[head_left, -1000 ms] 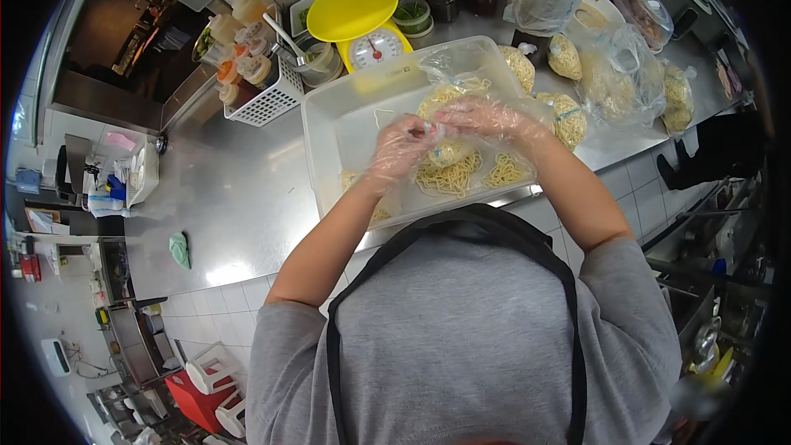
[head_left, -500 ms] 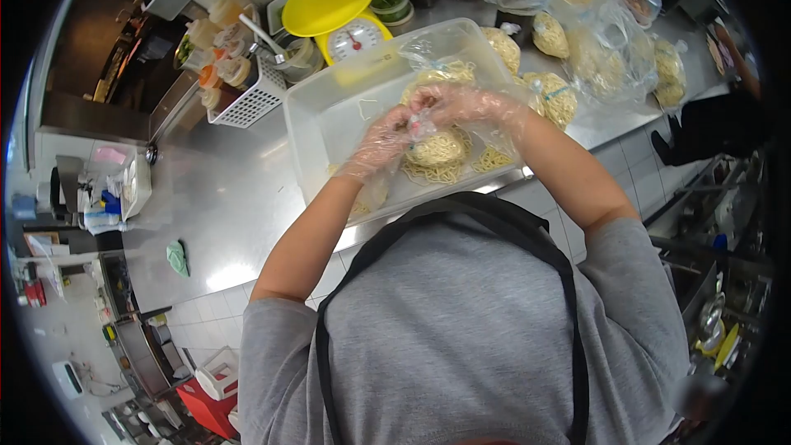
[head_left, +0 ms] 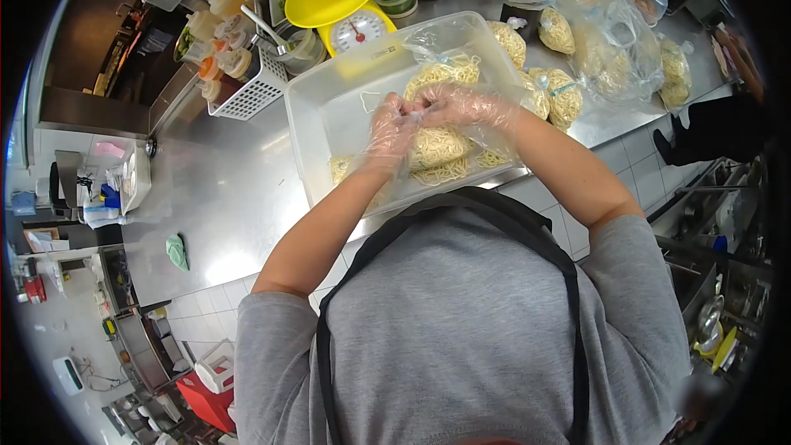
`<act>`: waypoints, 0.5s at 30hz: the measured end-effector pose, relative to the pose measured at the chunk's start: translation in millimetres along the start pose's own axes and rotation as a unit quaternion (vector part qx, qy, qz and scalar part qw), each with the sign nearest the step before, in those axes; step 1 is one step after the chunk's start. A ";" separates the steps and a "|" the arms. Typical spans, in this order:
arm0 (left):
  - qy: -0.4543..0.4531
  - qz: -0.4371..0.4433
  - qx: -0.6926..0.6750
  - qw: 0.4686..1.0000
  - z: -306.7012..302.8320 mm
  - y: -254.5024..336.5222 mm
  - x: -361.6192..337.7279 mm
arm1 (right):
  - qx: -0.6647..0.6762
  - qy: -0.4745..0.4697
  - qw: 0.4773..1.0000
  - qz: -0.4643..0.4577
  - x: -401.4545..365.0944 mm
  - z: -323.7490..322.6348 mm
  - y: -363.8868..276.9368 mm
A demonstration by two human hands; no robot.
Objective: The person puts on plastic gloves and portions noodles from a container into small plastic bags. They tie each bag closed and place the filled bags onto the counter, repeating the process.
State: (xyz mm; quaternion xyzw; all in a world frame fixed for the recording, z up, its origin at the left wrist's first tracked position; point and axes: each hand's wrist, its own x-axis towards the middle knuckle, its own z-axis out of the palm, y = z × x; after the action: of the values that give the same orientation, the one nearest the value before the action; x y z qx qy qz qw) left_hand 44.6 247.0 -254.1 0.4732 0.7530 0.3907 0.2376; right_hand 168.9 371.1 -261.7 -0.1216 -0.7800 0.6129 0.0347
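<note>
Both my hands wear clear plastic gloves and meet over a translucent plastic tub [head_left: 317, 136]. My left hand [head_left: 390, 130] is closed on the gathered neck of a bag of noodles [head_left: 441, 147]. Against it, my right hand [head_left: 451, 104] pinches the same neck from the other side. The full part of the bag hangs just below my fingers, over loose noodles [head_left: 492, 158] on the tub floor. Another bagged portion of noodles [head_left: 445, 72] lies behind my right hand. The fingertips partly hide the bag's neck.
Behind the tub stands a yellow kitchen scale [head_left: 356, 31]. A white basket of squeeze bottles [head_left: 251, 92] is at left. Several tied noodle bags [head_left: 565, 99] and a large clear plastic bag [head_left: 618, 53] lie right. A green cloth [head_left: 176, 252] rests on the steel counter [head_left: 222, 198]. Another person [head_left: 717, 128] stands far right.
My hands have drawn closer together at the bag's neck, with the left one turned more upright. The noodle bag has tilted and shifted slightly right.
</note>
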 end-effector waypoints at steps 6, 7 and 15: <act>-0.021 -0.006 -0.001 1.000 -4.0 -10.5 -2.1 | -0.209 0.059 0.976 0.008 -1.4 7.3 -10.8; -0.042 0.063 -0.035 0.997 -8.2 -19.5 -2.2 | -0.186 0.065 0.980 -0.003 -3.7 6.1 -8.5; -0.068 -0.018 -0.043 0.997 -3.9 -15.5 9.2 | -0.073 0.039 0.997 0.004 -2.7 1.0 2.9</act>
State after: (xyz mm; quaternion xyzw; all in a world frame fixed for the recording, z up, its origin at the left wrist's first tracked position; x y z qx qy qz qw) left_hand 29.6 250.0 -264.3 0.4742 0.7258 0.3856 0.3157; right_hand 171.7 370.2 -264.5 -0.1507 -0.8204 0.5489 0.0541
